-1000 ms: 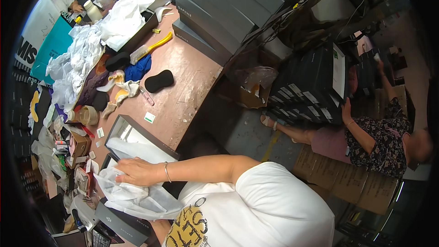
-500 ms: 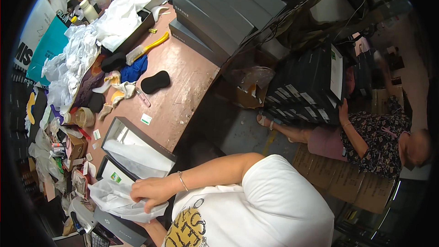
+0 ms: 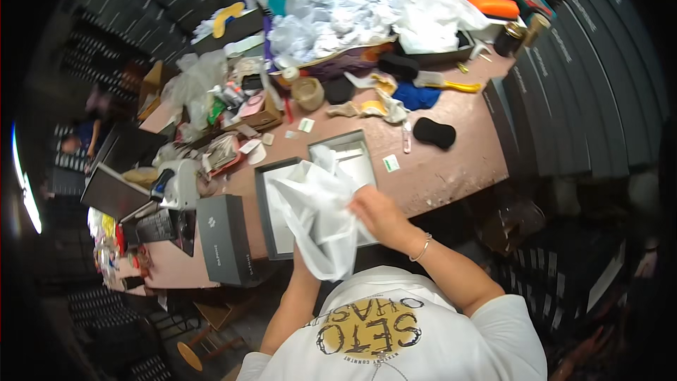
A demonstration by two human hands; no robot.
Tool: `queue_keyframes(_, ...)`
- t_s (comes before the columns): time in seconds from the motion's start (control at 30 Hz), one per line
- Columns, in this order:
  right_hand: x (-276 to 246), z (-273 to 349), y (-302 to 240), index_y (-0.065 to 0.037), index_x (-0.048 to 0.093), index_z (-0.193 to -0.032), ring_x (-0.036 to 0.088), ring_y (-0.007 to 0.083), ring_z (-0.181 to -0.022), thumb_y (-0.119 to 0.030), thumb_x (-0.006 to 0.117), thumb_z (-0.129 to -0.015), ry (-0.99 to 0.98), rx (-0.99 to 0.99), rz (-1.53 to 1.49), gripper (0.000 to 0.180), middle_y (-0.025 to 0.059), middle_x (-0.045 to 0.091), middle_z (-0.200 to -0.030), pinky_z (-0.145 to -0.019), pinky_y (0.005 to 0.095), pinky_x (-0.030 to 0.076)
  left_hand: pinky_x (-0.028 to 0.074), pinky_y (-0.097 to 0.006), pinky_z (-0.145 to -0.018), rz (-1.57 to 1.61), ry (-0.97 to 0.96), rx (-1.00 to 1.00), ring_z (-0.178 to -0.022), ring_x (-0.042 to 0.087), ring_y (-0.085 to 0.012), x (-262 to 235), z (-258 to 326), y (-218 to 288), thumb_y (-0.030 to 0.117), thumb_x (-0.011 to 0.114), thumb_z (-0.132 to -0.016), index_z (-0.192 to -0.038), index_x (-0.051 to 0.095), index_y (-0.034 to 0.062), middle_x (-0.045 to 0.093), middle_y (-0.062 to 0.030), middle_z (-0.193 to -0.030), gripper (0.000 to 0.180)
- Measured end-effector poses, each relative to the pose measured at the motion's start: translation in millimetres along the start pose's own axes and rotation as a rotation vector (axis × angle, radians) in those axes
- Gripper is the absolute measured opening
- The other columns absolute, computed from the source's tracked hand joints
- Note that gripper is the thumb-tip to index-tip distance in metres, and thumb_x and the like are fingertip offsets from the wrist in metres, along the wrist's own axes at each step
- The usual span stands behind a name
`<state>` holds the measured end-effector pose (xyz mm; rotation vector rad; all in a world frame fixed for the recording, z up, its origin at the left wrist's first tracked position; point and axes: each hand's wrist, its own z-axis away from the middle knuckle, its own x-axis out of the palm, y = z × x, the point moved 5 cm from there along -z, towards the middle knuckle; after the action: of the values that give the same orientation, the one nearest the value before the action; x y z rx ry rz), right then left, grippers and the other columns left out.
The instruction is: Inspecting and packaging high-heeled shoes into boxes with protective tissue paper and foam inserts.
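Note:
A loose sheet of white tissue paper hangs creased over the open grey shoebox in front of me. My right hand has its fingers closed on the paper's right side. Below the paper, the wrist of my left hand shows, but its fingers are hidden behind the sheet. Whether anything lies inside the paper cannot be seen. Against the open box's right side is another open box part with a pale inside. To the left stands a closed grey shoebox.
On the pink tabletop lie a black pad, a yellow-handled brush and a blue cloth. Crumpled white paper fills a container at the back. Grey boxes are stacked right. A dark screen stands left.
My view has swung from the right toward the table and screen. The tissue paper is now lifted and bunched higher over the open box, with my right hand at its right side.

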<state>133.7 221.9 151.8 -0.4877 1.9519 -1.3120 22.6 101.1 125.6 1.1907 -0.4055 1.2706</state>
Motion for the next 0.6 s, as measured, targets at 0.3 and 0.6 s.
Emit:
queue_keyframes(0.3,-36.2,7.6,-34.3,0.002,0.06,-0.104,0.065,0.0264,-0.08,-0.003,0.059,-0.086,0.006,0.289,-0.315,0.018,0.0144,0.061,-0.096,-0.071,0.0314,0.052,0.041,-0.042,-0.102,0.014,0.252,0.124,-0.119,0.051,-0.0271,-34.9,-5.2,12.1,0.043,0.033,-0.1,-0.138,0.039,0.0118,0.052,-0.0084,-0.13,0.049)
queue_keyframes(0.6,43.6,27.2,-30.5,-0.002,0.054,-0.12,0.06,0.0307,-0.107,-0.021,0.08,-0.074,-0.333,0.159,-0.357,0.056,0.0165,0.063,-0.112,-0.089,0.0355,0.047,0.033,-0.037,-0.106,-0.583,0.262,0.508,-0.127,0.043,-0.0237,-51.4,20.1,11.5,0.051,0.039,-0.097,-0.138,0.035,0.0011,0.043,-0.0122,-0.137,0.065)
